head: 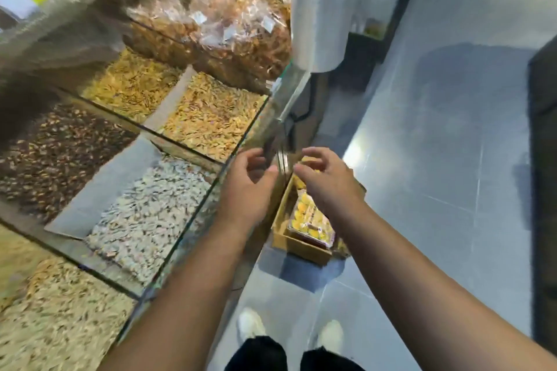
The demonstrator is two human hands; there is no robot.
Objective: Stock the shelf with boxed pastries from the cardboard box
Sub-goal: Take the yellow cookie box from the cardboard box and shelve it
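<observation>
Both your hands were empty, fingers spread: left hand (251, 181) and right hand (324, 176) hovered over the brown cardboard box (297, 245) on the grey tiled floor (452, 159), just beside the glass display case (193, 220). One clear-lidded box of yellow pastries (310, 220) lay inside. You probably needed to grip it by both sides and keep it level.
</observation>
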